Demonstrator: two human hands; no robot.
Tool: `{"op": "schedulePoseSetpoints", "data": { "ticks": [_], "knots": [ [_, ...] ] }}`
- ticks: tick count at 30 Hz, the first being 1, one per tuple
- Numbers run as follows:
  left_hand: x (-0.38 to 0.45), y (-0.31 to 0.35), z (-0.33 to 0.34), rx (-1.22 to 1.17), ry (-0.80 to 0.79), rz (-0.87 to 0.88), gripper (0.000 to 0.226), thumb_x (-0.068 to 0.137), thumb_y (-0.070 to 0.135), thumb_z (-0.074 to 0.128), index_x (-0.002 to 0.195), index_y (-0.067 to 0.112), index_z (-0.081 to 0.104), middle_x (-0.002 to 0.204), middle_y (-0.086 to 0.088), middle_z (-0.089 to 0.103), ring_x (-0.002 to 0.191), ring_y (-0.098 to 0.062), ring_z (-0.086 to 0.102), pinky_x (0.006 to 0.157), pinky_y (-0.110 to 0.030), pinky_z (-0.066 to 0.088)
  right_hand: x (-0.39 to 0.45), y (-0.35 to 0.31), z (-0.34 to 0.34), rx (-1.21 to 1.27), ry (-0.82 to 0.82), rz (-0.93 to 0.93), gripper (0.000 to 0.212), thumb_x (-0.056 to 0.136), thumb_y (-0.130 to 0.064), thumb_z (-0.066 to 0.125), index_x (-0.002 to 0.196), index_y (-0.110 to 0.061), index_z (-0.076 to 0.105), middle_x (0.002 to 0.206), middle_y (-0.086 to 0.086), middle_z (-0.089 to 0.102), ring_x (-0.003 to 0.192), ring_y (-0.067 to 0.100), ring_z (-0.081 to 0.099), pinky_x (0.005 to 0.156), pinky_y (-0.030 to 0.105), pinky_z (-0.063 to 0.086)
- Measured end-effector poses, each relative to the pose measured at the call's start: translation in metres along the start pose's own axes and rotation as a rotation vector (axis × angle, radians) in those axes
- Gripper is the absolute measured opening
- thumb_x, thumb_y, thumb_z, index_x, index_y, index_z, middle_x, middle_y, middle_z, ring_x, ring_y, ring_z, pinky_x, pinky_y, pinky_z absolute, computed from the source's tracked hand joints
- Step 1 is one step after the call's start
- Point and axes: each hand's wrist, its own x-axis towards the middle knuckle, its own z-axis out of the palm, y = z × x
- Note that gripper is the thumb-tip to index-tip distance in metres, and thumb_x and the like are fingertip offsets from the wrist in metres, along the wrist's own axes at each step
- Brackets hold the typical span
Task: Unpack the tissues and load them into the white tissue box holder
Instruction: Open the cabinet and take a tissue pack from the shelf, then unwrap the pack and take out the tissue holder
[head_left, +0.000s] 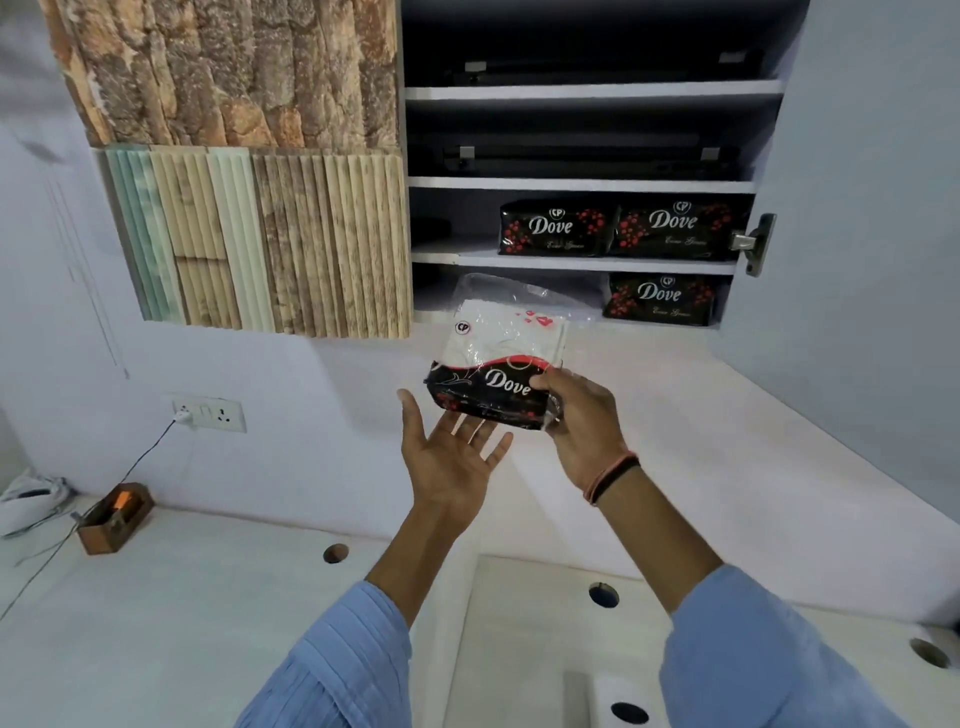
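My right hand (579, 423) grips a plastic tissue pack (496, 358), white on top and black with "Dove" lettering below, held in the air in front of the open cupboard. My left hand (449, 457) is open, palm up, just under the pack's lower left corner, its fingertips close to the wrapper. The white tissue box holder (524, 649) lies on the counter below my arms, its top showing an oval slot (629, 713). Three more black Dove packs sit on the cupboard shelves, two side by side (623, 228) and one below (662, 301).
The cupboard door (857, 234) stands open at the right with a metal hinge (753, 243). A closed door with wood and stone panels (249, 171) is at the left. A small wooden box (115, 517), a wall socket (210, 413) with a plugged cable, and counter holes (335, 553) are nearby.
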Motion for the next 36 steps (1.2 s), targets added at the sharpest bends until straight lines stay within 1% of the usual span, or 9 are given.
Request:
{"op": "schedulePoseSetpoints", "data": {
  "ticks": [2,5,11,16,19,24,28,33,36],
  "knots": [
    [-0.011,-0.018,-0.004,-0.031,0.016,-0.010,0.093,0.074,0.085,0.057,0.137,0.017,0.061,0.136,-0.011,0.068,0.130,-0.030,0.060,0.113,-0.057,0.039,-0.012,0.014,-0.013,-0.006,-0.008,-0.053,0.016,0.081,-0.003,0.073,0.096,-0.001,0.069,0.090,0.013,0.071,0.087,0.025,0.067,0.067,0.030,0.054],
    [-0.029,-0.045,-0.016,-0.008,0.043,-0.020,0.084,0.078,0.076,0.062,0.138,0.018,0.061,0.136,-0.012,0.067,0.131,-0.029,0.060,0.113,-0.059,0.037,-0.030,0.036,-0.037,-0.059,0.036,-0.095,0.029,0.076,-0.008,0.076,0.100,0.005,0.064,0.095,0.017,0.069,0.091,0.027,0.067,0.077,0.039,0.054],
    [-0.052,-0.098,-0.043,0.159,0.147,-0.020,0.022,0.090,0.017,0.065,0.111,0.016,0.071,0.108,-0.010,0.076,0.110,-0.028,0.067,0.100,-0.047,0.050,-0.062,0.077,-0.095,-0.198,0.056,-0.031,0.044,0.077,-0.010,0.079,0.119,-0.006,0.063,0.107,0.018,0.075,0.096,0.023,0.071,0.079,0.033,0.058],
    [-0.048,-0.124,-0.087,0.133,0.215,-0.079,0.042,0.083,0.011,0.069,0.125,0.011,0.062,0.117,-0.015,0.070,0.112,-0.031,0.065,0.091,-0.044,0.055,-0.062,0.090,-0.143,-0.114,0.189,-0.092,0.035,0.096,-0.010,0.064,0.129,-0.004,0.052,0.106,0.009,0.073,0.108,0.026,0.068,0.095,0.039,0.056],
    [-0.039,-0.135,-0.118,0.150,0.245,-0.122,0.041,0.084,0.011,0.072,0.123,0.013,0.063,0.119,-0.015,0.067,0.115,-0.034,0.062,0.084,-0.046,0.054,-0.047,0.087,-0.169,-0.146,0.264,-0.142,0.021,0.100,-0.003,0.055,0.121,-0.005,0.057,0.105,0.013,0.069,0.101,0.027,0.065,0.089,0.040,0.055],
    [-0.027,-0.150,-0.158,0.230,0.268,-0.188,0.045,0.081,0.013,0.072,0.126,0.016,0.065,0.111,-0.007,0.073,0.103,-0.025,0.069,0.095,-0.046,0.055,-0.027,0.112,-0.195,-0.299,0.116,0.051,0.019,0.097,0.006,0.054,0.111,0.004,0.066,0.096,0.019,0.074,0.089,0.033,0.070,0.085,0.043,0.054],
    [-0.019,-0.165,-0.188,0.305,0.299,-0.261,0.030,0.079,0.012,0.073,0.108,0.017,0.068,0.092,-0.004,0.070,0.086,-0.022,0.068,0.078,-0.039,0.058,-0.019,0.154,-0.213,-0.398,0.071,0.232,0.018,0.092,0.012,0.060,0.109,0.011,0.067,0.103,0.023,0.073,0.091,0.029,0.072,0.083,0.034,0.060],
    [-0.013,-0.190,-0.225,0.378,0.360,-0.362,0.051,0.076,0.014,0.077,0.124,0.008,0.064,0.096,-0.009,0.071,0.088,-0.027,0.069,0.074,-0.038,0.058,-0.025,0.201,-0.241,-0.468,0.050,0.485,0.023,0.094,-0.006,0.068,0.115,0.003,0.067,0.108,0.013,0.075,0.102,0.028,0.071,0.093,0.039,0.058],
    [-0.015,-0.206,-0.239,0.422,0.376,-0.426,0.054,0.075,0.015,0.079,0.126,0.007,0.063,0.100,-0.012,0.072,0.089,-0.030,0.070,0.073,-0.039,0.059,-0.034,0.219,-0.254,-0.366,0.021,0.640,0.017,0.096,-0.010,0.067,0.108,0.002,0.067,0.105,0.007,0.077,0.094,0.023,0.073,0.088,0.034,0.059]
  ]
}}
